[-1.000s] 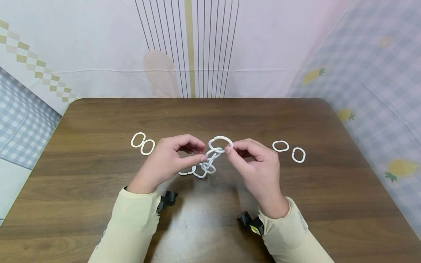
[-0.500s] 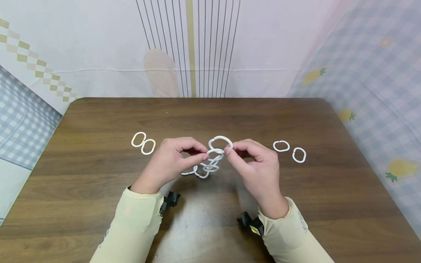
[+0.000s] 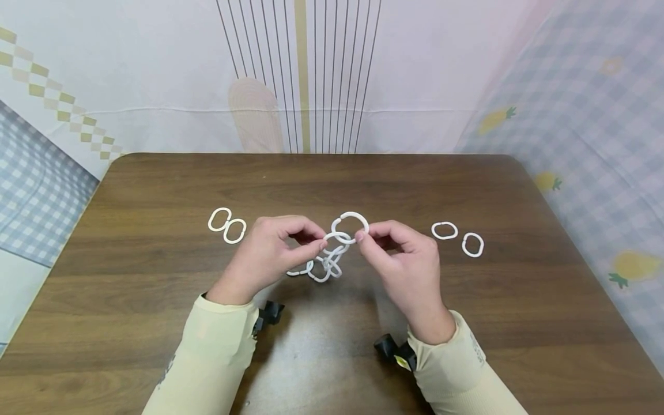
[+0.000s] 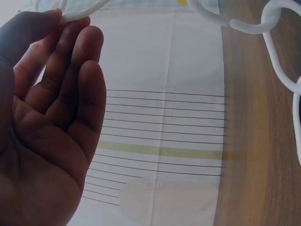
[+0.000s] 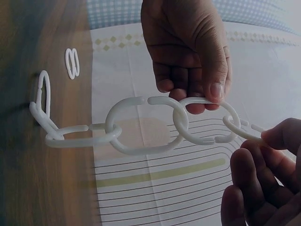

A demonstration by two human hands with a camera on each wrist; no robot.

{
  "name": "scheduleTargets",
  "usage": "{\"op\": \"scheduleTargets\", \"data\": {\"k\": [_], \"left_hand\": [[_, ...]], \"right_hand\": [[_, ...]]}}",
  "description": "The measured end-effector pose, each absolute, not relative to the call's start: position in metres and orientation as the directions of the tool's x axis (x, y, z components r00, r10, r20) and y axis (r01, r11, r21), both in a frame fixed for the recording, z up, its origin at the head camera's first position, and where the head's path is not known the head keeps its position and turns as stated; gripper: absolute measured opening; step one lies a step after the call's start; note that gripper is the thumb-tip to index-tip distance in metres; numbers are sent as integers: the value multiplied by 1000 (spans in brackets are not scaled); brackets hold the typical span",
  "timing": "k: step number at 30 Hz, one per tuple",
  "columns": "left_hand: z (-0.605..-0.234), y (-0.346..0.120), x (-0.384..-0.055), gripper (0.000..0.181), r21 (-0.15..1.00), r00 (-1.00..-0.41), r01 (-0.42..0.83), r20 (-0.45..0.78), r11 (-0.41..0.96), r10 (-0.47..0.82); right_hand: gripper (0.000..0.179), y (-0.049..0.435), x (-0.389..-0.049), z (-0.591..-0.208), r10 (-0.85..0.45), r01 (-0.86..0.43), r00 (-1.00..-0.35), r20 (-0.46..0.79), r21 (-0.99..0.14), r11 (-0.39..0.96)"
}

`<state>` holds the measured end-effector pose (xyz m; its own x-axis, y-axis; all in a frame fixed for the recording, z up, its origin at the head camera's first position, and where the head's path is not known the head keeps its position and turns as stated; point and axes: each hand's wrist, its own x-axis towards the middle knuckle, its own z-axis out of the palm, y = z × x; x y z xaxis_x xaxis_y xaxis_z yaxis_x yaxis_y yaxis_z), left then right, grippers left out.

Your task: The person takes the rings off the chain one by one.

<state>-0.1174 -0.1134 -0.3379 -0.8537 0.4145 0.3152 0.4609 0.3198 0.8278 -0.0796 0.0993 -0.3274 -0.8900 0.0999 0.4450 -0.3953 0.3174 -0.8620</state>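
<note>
The head view shows both hands above the worktop with a white plastic chain between them. The right hand pinches the end link between thumb and fingertip; the left hand pinches the 2nd link likewise, its other fingers loosely bent.

I'd judge the joining well along: those 2 links already pass through each other, and about 6 look connected in all. Unjoined are 4 links on the worktop: a left pair lying side by side and a right pair set slightly apart.

From the head the chain looks bunched; the right wrist view spreads it link by link and reveals slits in several. The left wrist view shows the left palm but neither pair. Whether the chain's tail touches the worktop, I cannot tell.
</note>
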Motion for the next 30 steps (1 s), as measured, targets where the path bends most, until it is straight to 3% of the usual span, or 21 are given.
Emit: {"op": "scheduleTargets", "data": {"k": [17, 30], "left_hand": [[-335, -118, -118, 7, 814, -850, 495, 380, 305, 366], [-333, -124, -119, 9, 787, -832, 541, 449, 296, 326]], "right_hand": [[6, 105, -85, -324, 32, -212, -973, 228, -942, 261], [8, 106, -88, -327, -12, -130, -991, 130, -968, 216]]}}
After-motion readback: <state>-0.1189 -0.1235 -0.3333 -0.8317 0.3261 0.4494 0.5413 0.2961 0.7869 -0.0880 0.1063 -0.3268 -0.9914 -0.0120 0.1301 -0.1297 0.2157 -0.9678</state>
